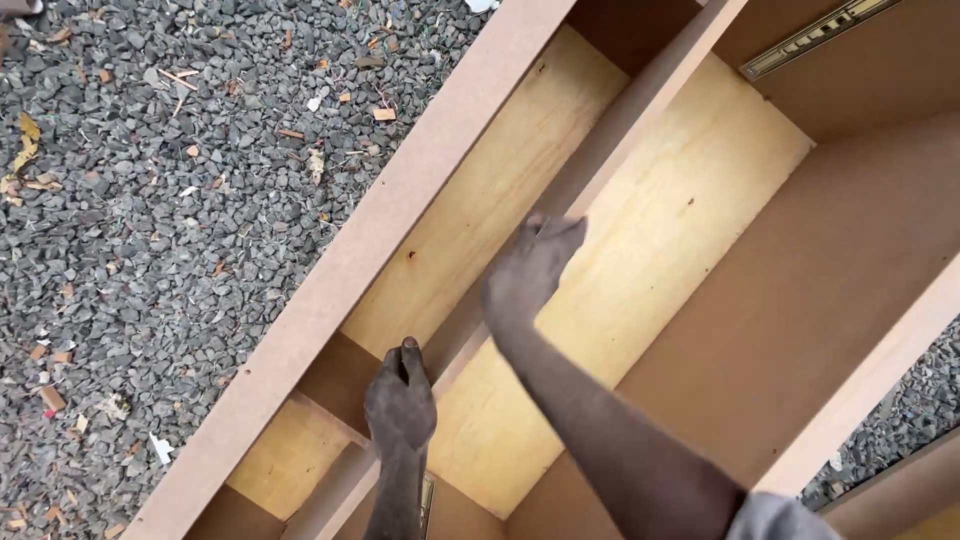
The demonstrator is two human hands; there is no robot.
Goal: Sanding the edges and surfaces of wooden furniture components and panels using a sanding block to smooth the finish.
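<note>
Open-fronted cabinet [380,215] of brown board lying on gravel [150,220], pale plywood back [640,260] facing up inside. Thin divider [640,110] running lengthwise through the middle, splitting the inside into two long bays. Left hand [400,400] low in the frame, grip clamped over the divider's near end where a short cross piece [330,415] meets it, thumb up on top. Right hand [532,268] farther along, resting on the divider's top edge, fingers together and pointing away, something small pinched at the fingertips [545,225], too blurred to name; grip closed on it, as far as can be told. Grey sleeve [775,520] at the right forearm. Metal drawer slide [815,38] screwed to the inner side wall, top right. Wood chips and dry leaves scattered over the gravel, well apart from both hands
</note>
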